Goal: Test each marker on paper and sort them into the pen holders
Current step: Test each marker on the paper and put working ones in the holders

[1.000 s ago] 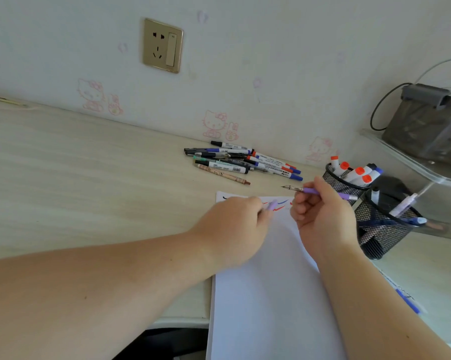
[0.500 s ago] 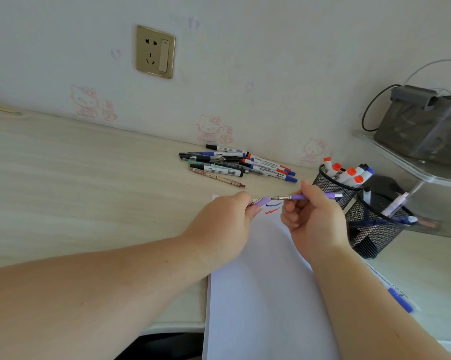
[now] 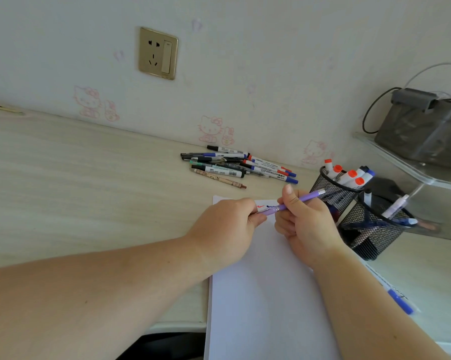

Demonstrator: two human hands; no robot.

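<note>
Capping looks to be the step in hand: the left hand (image 3: 227, 224) pinches the purple cap (image 3: 267, 210) in curled fingers (image 3: 256, 219), and the right hand (image 3: 306, 224) grips the purple pen (image 3: 301, 200) with its fingers wrapped round the barrel; cap and barrel meet end to end above the top edge of the paper (image 3: 266, 294), whether fully seated I cannot tell; red and blue test strokes (image 3: 264, 206) show on the sheet just behind the cap, so the trial of this pen seems done. Next, by my judgement, the cap wants pressing home along the barrel's line; then the left hand lets go and the right carries the pen to one of the two mesh pen holders, the far holder (image 3: 328, 189) with orange-capped markers or the near holder (image 3: 369, 229) beside it; which one suits this pen I cannot tell. Untested markers lie in a pile (image 3: 238, 166) on the table (image 3: 89, 178) near the wall, well apart from the hands; another blue pen (image 3: 398, 300) lies right of the paper.
</note>
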